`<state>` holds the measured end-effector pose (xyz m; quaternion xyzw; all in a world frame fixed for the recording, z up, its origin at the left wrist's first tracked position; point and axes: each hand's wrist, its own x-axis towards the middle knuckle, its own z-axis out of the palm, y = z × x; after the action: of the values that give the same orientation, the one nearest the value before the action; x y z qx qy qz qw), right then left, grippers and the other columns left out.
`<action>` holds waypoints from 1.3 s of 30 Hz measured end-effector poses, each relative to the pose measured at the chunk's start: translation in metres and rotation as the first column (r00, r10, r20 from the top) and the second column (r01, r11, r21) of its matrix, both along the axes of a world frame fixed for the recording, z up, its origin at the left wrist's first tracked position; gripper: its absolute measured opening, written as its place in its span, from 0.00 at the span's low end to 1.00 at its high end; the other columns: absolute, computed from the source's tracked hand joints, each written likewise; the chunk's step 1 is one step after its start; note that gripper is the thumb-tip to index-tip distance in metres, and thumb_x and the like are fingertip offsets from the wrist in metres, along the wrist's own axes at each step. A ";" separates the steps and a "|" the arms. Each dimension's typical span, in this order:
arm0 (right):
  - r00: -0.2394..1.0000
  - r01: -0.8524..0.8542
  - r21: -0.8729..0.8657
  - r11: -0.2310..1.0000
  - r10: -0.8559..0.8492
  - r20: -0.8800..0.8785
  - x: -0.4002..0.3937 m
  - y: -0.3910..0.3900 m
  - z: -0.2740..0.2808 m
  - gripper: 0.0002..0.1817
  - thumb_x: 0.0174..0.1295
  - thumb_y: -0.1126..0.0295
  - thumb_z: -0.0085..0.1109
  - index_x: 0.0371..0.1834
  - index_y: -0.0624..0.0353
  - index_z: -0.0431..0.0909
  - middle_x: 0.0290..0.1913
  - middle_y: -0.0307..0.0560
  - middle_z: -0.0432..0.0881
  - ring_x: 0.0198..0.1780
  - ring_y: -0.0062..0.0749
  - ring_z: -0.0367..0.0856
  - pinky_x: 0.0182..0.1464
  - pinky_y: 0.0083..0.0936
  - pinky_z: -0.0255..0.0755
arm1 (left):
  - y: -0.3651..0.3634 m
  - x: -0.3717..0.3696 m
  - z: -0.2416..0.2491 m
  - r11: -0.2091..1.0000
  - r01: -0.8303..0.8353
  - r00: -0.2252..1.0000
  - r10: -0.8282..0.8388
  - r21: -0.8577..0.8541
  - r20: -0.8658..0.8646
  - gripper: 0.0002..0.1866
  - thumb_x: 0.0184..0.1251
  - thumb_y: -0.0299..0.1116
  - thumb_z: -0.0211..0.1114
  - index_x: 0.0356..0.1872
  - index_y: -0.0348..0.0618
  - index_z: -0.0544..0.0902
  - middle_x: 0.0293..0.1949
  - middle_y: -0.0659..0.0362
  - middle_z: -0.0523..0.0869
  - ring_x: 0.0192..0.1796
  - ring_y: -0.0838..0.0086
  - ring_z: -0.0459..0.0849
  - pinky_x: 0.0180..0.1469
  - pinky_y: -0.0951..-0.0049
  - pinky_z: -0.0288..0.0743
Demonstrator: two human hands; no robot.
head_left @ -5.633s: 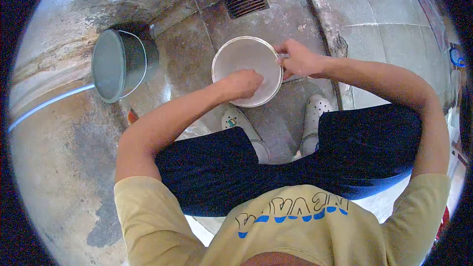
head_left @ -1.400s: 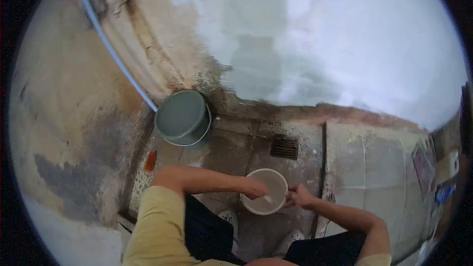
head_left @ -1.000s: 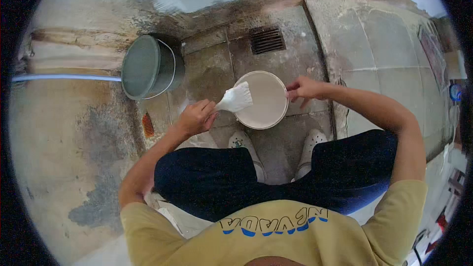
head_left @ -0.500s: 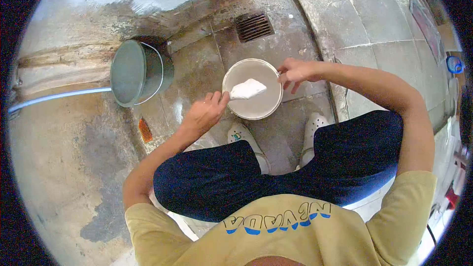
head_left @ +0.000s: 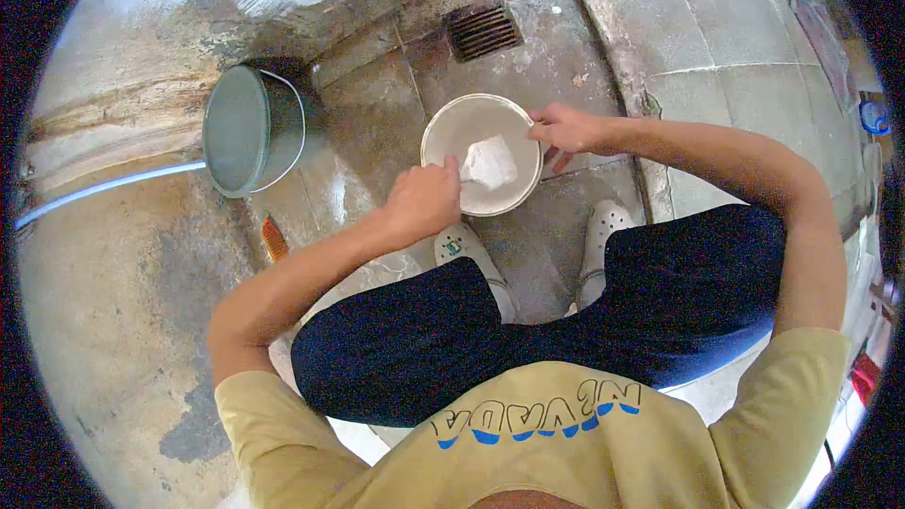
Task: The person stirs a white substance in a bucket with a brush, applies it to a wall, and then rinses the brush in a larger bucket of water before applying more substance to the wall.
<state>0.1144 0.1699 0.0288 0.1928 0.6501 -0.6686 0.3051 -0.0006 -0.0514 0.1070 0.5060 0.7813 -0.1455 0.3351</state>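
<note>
A white bucket (head_left: 433, 132) stands on the tiled floor between my feet, its mouth facing up. My left hand (head_left: 422, 200) is closed round the short handle of a white flat-headed brush (head_left: 490, 163). The brush's broad head is over the inside of the bucket, angled down toward its bottom. On the opposite side, my right hand (head_left: 566, 130) grips the bucket's rim, thumb and fingers pinched over the edge. Most of the brush handle is hidden by my left fist.
To the left stands a dark grey-green bucket (head_left: 238, 132) with a wire handle, near a pale blue hose (head_left: 113, 192). An orange brush-like piece (head_left: 273, 238) lies below it. A metal floor drain (head_left: 484, 32) is beyond the white bucket, with a raised tiled ledge (head_left: 735, 47) to the right.
The brush has swung from lying level across the bucket's mouth to pointing down inside it. My left hand has turned and moved slightly right; my right hand keeps its hold on the rim.
</note>
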 end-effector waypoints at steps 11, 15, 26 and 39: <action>0.991 0.134 -0.074 0.988 -0.136 -0.015 -0.004 -0.011 -0.020 0.22 0.72 0.63 0.41 0.63 0.67 0.65 0.48 0.55 0.79 0.38 0.37 0.84 0.35 0.30 0.85 | -0.039 0.029 -0.018 0.660 -0.723 0.691 0.684 0.205 0.232 0.23 0.64 0.47 0.59 0.38 0.29 0.79 0.35 0.38 0.82 0.43 0.46 0.82 0.47 0.55 0.73; 0.982 0.154 -0.029 0.988 -0.156 -0.108 -0.003 -0.013 -0.022 0.20 0.70 0.67 0.42 0.63 0.58 0.68 0.45 0.56 0.82 0.36 0.43 0.85 0.28 0.35 0.84 | -0.064 0.050 -0.047 0.519 -0.810 0.579 0.783 0.273 0.229 0.22 0.65 0.46 0.58 0.34 0.31 0.82 0.28 0.40 0.83 0.36 0.46 0.83 0.41 0.55 0.73; 0.964 0.224 0.101 0.969 -0.205 -0.173 -0.002 -0.024 -0.029 0.21 0.69 0.71 0.41 0.65 0.55 0.66 0.41 0.59 0.83 0.25 0.45 0.84 0.27 0.35 0.83 | -0.085 0.054 0.003 0.271 -0.962 0.229 0.842 -0.017 0.488 0.19 0.67 0.43 0.61 0.29 0.33 0.80 0.21 0.63 0.76 0.24 0.82 0.72 0.25 0.75 0.68; 0.979 0.171 0.111 0.979 -0.157 -0.128 -0.005 -0.021 -0.017 0.21 0.70 0.69 0.42 0.66 0.54 0.64 0.44 0.55 0.81 0.35 0.40 0.84 0.31 0.32 0.85 | -0.115 0.042 0.014 0.355 -0.934 0.312 0.874 -0.050 0.373 0.21 0.65 0.47 0.61 0.30 0.34 0.82 0.17 0.64 0.74 0.20 0.80 0.72 0.25 0.75 0.66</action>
<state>0.1090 0.1491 0.0121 0.2238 0.6885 -0.6610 0.1974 0.0411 -0.1665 0.1209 0.0231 0.8688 0.2257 0.4401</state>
